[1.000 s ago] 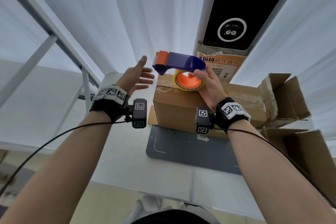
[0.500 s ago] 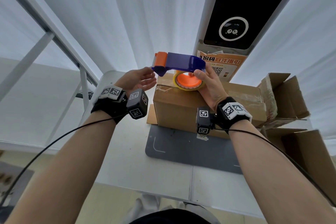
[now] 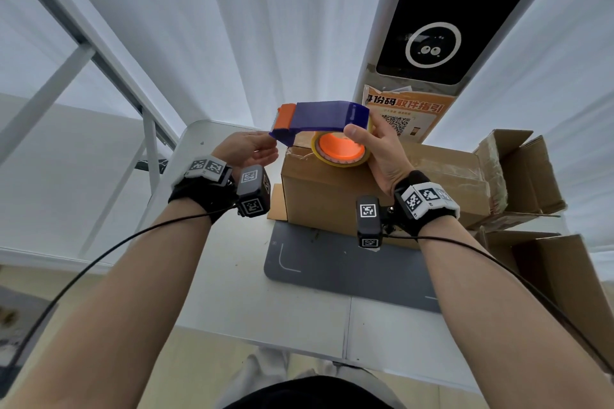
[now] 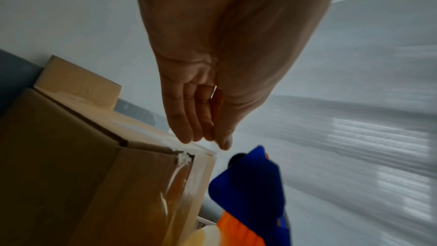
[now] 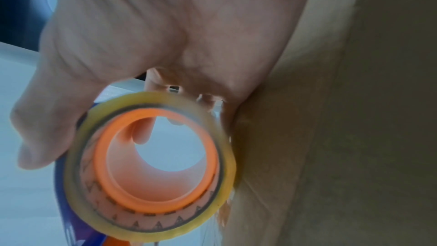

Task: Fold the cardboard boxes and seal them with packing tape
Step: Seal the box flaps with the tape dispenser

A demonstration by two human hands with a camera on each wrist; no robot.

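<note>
Head view: my right hand (image 3: 382,156) has its grip closed around the tape dispenser (image 3: 324,118), thumb on the near rim of the yellowish tape roll (image 3: 342,151) with its orange core. Just left of that grip, my left hand (image 3: 247,151) is open with straight fingers, fingertips (image 4: 187,138) near the dispenser's blue nose; contact unclear. Beneath the grip, the closed cardboard box (image 3: 332,192) sits on the desk (image 3: 232,292), tape along its top seam.

Black wrist straps (image 3: 196,191) carry white tag-printed blocks, dark camera boxes (image 3: 253,190) and thin black cables (image 3: 109,251); forearms bare
</note>
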